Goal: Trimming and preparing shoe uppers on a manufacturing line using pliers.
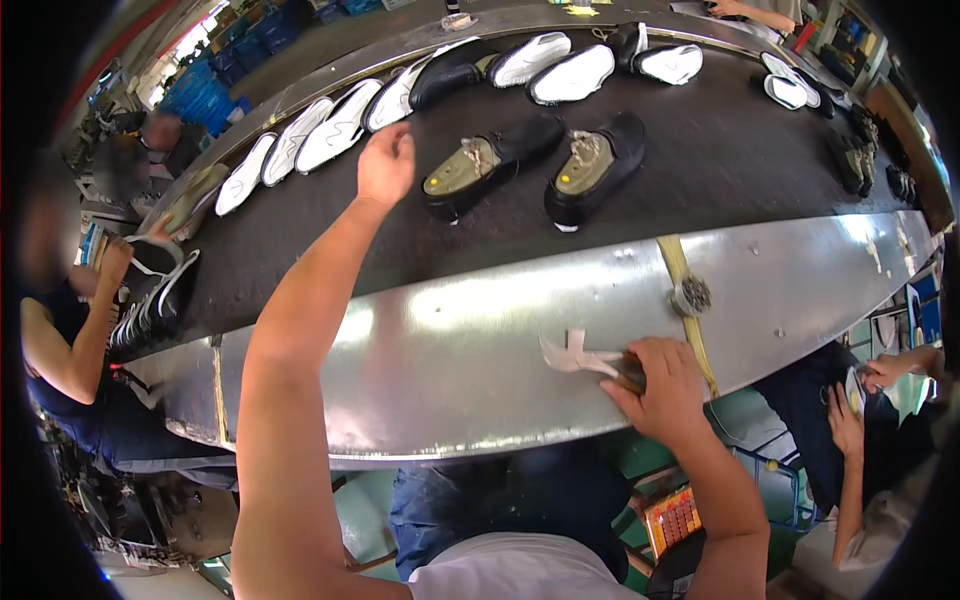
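My left hand (pixel 388 168) reaches over the dark conveyor belt, just below the near end of a white-soled shoe (pixel 393 100). Its fingers are loosely bent, the thumb stands apart, and no object shows in it; whether it touches the shoe is unclear. In my right hand (pixel 660 390) are metal lasting pincers (pixel 577 354) with a hammer-like head, held low over the shiny metal ledge. Two black shoes with olive insoles, one on the left (pixel 488 165) and one on the right (pixel 598 170), lie upright on the belt between my hands.
White-soled shoes (pixel 335 128) lie bottom up along the belt's far side. A small round tin (pixel 691 296) sits on the ledge (pixel 480 370) beside a yellow strip (pixel 675 262). Co-workers are at both sides, the left one near a striped shoe (pixel 160 300). More shoes (pixel 852 160) lie far right.
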